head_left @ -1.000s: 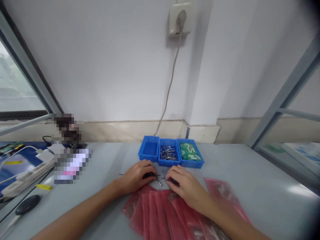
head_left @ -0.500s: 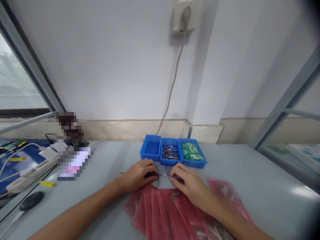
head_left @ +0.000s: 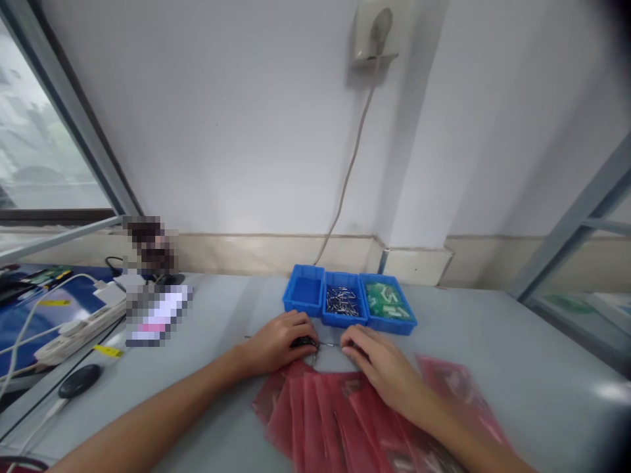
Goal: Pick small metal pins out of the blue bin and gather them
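Observation:
My left hand rests on the desk with its fingers curled over a dark, thin bundle, mostly hidden, whose kind I cannot make out. Small metal ends poke out of it toward the right and downward. Facing it, my right hand has its thumb and fingers drawn together by the tip of a slim metal piece. Whether those fingers hold anything is hidden. Pink translucent bags lie fanned out below both hands, partly under my right forearm.
Behind the hands stand three joined blue bins: the left bin shows a bare floor, small metal pins fill the middle one, and a green bag of white pieces sits in the right one. At left are a power strip and a black oval object.
The view has shifted a little, so everything appears slightly farther right. Both hands keep nearly the same place relative to the bins and bags.

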Available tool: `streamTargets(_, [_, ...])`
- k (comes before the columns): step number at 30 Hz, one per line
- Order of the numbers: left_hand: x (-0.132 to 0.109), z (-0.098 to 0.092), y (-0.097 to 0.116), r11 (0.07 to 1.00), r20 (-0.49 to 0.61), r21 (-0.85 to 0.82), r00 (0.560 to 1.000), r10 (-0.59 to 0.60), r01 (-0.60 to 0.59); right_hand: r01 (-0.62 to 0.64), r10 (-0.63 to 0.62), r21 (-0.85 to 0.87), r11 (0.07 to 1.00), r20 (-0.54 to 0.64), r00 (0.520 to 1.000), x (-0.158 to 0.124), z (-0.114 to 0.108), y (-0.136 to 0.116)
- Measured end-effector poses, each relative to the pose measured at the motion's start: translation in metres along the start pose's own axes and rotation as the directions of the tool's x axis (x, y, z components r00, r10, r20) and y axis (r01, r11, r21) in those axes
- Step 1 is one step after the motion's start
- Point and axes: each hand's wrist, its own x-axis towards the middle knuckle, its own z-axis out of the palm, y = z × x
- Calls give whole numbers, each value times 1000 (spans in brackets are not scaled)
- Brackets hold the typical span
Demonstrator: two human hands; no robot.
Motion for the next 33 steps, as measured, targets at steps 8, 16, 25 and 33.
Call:
streamTargets(8, [1, -3, 2, 1000, 8, 10, 1000, 1, -1, 53, -54, 41, 998, 23, 998, -1, -1, -1])
streamTargets(16, [0, -1, 1, 1000, 5, 7, 1000, -7, 6, -98, 117, 224, 970, -74, 990, 3, -4, -12])
streamTargets(25, [1, -3, 3, 1000, 12, 21, 1000, -14, 13, -89, 136, 281, 956, -150, 979, 2, -3, -12])
streamTargets(33, [0, -1, 2, 1000, 7, 18, 1000, -2, 2, -185, 268, 684, 706, -16, 963, 8, -4, -3])
